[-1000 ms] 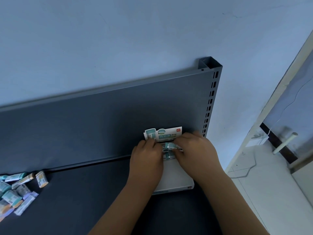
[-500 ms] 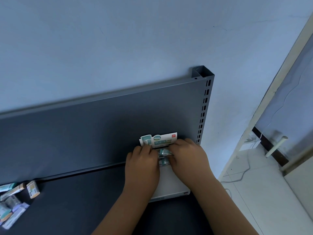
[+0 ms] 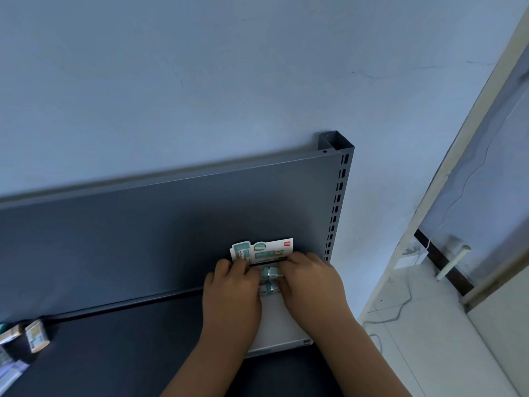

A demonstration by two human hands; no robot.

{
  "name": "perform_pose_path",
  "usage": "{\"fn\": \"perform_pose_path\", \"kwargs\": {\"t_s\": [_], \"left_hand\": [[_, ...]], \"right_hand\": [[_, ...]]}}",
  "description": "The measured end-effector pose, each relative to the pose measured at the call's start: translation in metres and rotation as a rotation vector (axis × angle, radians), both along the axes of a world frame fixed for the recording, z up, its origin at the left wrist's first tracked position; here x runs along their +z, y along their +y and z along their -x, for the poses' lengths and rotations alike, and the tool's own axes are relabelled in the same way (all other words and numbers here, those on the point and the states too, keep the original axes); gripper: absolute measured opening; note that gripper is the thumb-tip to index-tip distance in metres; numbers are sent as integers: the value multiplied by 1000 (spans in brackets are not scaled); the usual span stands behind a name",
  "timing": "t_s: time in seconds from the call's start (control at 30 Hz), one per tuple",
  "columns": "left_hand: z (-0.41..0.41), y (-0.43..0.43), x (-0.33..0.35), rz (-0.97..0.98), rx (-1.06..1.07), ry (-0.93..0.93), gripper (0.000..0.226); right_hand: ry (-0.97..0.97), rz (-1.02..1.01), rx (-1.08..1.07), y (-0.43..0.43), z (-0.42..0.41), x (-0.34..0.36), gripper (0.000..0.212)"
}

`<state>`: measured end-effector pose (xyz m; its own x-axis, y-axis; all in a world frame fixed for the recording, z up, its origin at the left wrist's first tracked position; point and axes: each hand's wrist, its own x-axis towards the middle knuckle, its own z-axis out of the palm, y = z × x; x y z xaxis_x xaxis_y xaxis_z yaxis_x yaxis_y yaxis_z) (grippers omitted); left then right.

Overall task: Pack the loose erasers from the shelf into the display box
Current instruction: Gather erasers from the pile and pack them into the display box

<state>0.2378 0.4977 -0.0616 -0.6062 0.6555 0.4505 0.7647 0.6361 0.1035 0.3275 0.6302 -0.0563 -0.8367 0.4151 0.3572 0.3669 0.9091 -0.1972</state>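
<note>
A white display box lies on the dark shelf against the back panel, with its printed header card standing up at the far end. Two teal-wrapped erasers show inside the box between my hands. My left hand rests over the box's left side, and my right hand covers its right side. The fingers of both hands are curled down onto the erasers. Loose erasers lie in a heap at the far left of the shelf.
The grey back panel ends at a slotted upright to the right of the box. Past it is a blue wall, then a door frame and a pale floor with a cable.
The view has drifted right and up, so the loose heap has slid toward the left edge. Both hands stay over the box with only small finger movement.
</note>
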Motion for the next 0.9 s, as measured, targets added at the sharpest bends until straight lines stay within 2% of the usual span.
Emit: {"fn": "perform_pose_path", "kwargs": {"t_s": [0.47, 0.63, 0.8, 0.9], "left_hand": [[-1, -2, 0, 22, 20, -43, 19], [2, -9, 0, -7, -14, -68, 1], [-2, -15, -1, 0, -10, -72, 33], [-2, -16, 0, 54, -11, -53, 28]], "right_hand": [[43, -61, -3, -4, 1, -3, 6], [39, -85, 0, -5, 5, -3, 8], [61, -93, 8, -6, 7, -2, 14], [73, -116, 6, -6, 8, 0, 17]]}}
